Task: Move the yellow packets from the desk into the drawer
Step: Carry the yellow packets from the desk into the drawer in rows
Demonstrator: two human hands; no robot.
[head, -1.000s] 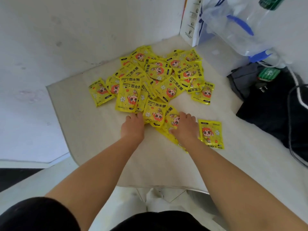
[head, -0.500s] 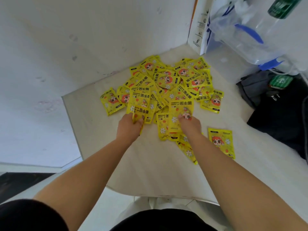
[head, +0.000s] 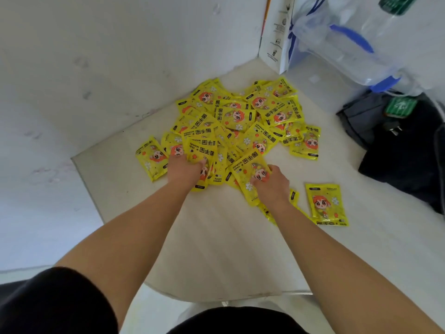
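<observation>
A heap of several yellow packets point(head: 240, 121) with an orange cartoon face lies on the pale desk point(head: 216, 249), toward the back corner. My left hand point(head: 184, 168) grips a few packets at the heap's near left edge, fingers curled into them. My right hand point(head: 273, 185) holds a small stack of packets at the near right edge, thumb on the top one. One lone packet point(head: 326, 204) lies flat to the right of my right hand. No drawer is visible.
White walls close in the desk at the left and back. A white paper bag point(head: 274, 34) and a clear plastic bag with blue handles point(head: 349, 39) stand at the back right. Dark clothing with a plug point(head: 404, 150) lies at the right. The desk's front edge point(head: 216, 298) is near my body.
Both hands went from lying on the heap's near edge to gripping packets there. The camera view has shifted, so the heap sits lower and further right in the frame.
</observation>
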